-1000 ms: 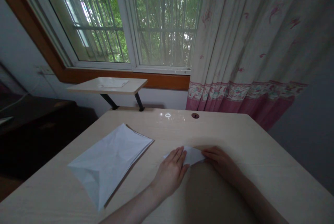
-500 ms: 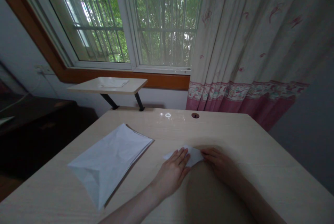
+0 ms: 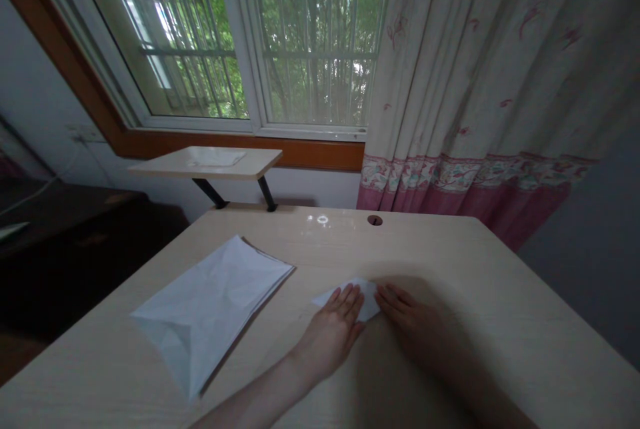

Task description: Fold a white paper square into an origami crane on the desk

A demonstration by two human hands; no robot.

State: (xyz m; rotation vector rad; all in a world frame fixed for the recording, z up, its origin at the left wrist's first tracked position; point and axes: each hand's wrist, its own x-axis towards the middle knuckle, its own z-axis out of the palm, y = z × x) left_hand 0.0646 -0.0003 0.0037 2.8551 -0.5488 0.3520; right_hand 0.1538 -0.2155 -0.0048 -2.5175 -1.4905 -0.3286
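A small folded piece of white paper (image 3: pixel 370 301) lies on the table, with a pointed corner showing to the left of my hands. My left hand (image 3: pixel 330 330) rests flat on it, fingers stretched out and covering its middle. At the paper's right edge is my right hand (image 3: pixel 413 322), its fingers extended and the fingertips over that edge; its thumb is hidden. Left of both hands lies a stack of larger white paper sheets (image 3: pixel 215 305), creased on top and lifted a little at one corner.
The pale wooden table (image 3: pixel 500 322) has a round cable hole (image 3: pixel 375 220) near its back edge. A raised shelf (image 3: pixel 260 165) on black supports stands at the back left, bearing a white sheet (image 3: pixel 217 157). Behind are a barred window and a curtain (image 3: pixel 450 179).
My right hand has slid a little left along the paper's right end, its fingers now flatter. The left hand stays in place on the paper.
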